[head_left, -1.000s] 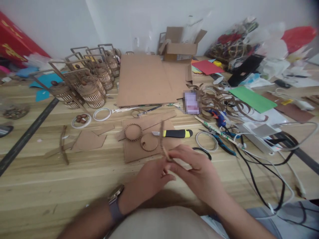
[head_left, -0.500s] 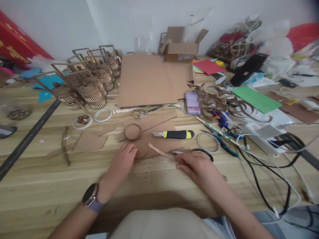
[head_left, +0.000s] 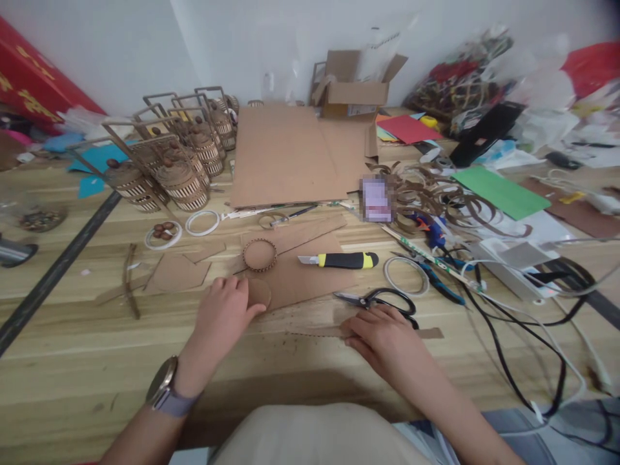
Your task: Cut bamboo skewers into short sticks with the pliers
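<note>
Your right hand [head_left: 380, 337] pinches the corrugated cardboard strip [head_left: 320, 332], long axis running left from that grip. Cardboard disc [head_left: 260, 294] sits thumb-side of your left hand [head_left: 223, 313], the nearer hand, partly under its fingers; can't tell if gripped. Strip tip's apart from disc.

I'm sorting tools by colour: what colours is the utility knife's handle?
The utility knife's handle is black and yellow, showing in the head view.

Muted, diffuse light, soft shadow on the tabletop [head_left: 295, 381], hazy detail, edge distortion
</note>
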A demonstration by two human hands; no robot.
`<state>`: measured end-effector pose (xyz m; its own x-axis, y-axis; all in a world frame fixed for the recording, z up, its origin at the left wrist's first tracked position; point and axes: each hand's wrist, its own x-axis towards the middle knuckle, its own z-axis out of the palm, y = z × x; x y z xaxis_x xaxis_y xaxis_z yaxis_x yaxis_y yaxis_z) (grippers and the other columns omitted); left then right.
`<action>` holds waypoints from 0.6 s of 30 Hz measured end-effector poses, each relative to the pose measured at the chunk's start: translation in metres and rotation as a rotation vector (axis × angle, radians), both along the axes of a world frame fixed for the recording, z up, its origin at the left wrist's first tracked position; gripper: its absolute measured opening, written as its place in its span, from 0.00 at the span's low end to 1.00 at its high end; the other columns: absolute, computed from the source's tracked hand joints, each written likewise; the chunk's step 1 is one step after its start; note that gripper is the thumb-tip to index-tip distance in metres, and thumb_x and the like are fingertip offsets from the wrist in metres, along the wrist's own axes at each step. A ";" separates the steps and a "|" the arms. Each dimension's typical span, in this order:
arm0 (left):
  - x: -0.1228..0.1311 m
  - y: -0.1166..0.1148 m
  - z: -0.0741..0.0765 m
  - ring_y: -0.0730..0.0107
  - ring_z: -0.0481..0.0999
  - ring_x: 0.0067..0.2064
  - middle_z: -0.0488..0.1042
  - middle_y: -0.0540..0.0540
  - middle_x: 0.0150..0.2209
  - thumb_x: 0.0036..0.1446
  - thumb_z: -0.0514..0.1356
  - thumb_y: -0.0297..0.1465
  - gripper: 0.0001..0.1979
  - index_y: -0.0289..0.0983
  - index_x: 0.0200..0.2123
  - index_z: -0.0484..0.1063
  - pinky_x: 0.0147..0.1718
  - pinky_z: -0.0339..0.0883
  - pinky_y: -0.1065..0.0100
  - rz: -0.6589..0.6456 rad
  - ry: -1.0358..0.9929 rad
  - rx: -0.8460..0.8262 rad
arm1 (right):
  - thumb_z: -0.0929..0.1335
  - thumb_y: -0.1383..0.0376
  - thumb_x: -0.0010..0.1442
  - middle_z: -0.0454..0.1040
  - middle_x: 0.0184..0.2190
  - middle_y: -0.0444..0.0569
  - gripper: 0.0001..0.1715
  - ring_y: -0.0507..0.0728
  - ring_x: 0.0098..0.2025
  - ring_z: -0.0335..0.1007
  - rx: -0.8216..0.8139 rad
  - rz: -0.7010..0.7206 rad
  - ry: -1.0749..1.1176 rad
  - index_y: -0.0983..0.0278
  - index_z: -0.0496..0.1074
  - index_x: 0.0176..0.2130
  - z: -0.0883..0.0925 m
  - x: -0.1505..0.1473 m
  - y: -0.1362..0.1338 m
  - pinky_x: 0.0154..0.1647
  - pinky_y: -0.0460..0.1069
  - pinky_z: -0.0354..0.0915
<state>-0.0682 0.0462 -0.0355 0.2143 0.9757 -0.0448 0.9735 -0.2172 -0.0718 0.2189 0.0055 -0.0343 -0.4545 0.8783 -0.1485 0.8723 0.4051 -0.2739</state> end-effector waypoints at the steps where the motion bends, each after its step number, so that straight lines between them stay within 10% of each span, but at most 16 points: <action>1: 0.001 0.000 -0.001 0.45 0.73 0.43 0.77 0.34 0.39 0.57 0.63 0.37 0.16 0.31 0.42 0.75 0.43 0.66 0.53 0.023 -0.011 -0.002 | 0.67 0.68 0.63 0.79 0.33 0.48 0.07 0.62 0.41 0.75 0.005 0.004 -0.010 0.61 0.75 0.35 -0.001 0.000 0.000 0.47 0.58 0.64; 7: -0.005 -0.004 0.001 0.57 0.75 0.40 0.76 0.44 0.36 0.56 0.60 0.26 0.02 0.38 0.33 0.72 0.40 0.69 0.60 -0.060 -0.489 -0.022 | 0.68 0.68 0.63 0.78 0.32 0.48 0.06 0.61 0.40 0.75 0.076 0.033 -0.065 0.60 0.75 0.35 -0.004 0.000 -0.003 0.48 0.57 0.60; 13: -0.005 -0.022 0.005 0.63 0.74 0.49 0.78 0.48 0.42 0.56 0.54 0.16 0.13 0.41 0.31 0.67 0.47 0.70 0.59 -0.414 -0.797 0.326 | 0.69 0.68 0.63 0.78 0.31 0.46 0.06 0.59 0.39 0.74 0.164 0.015 -0.086 0.60 0.75 0.34 -0.006 -0.006 -0.003 0.47 0.55 0.56; 18: 0.002 -0.032 0.003 0.63 0.76 0.50 0.79 0.48 0.42 0.57 0.55 0.17 0.12 0.41 0.32 0.68 0.45 0.71 0.60 -0.377 -0.923 0.318 | 0.70 0.68 0.62 0.78 0.31 0.45 0.04 0.58 0.39 0.74 0.195 0.022 -0.075 0.60 0.75 0.34 -0.007 -0.008 -0.003 0.48 0.54 0.53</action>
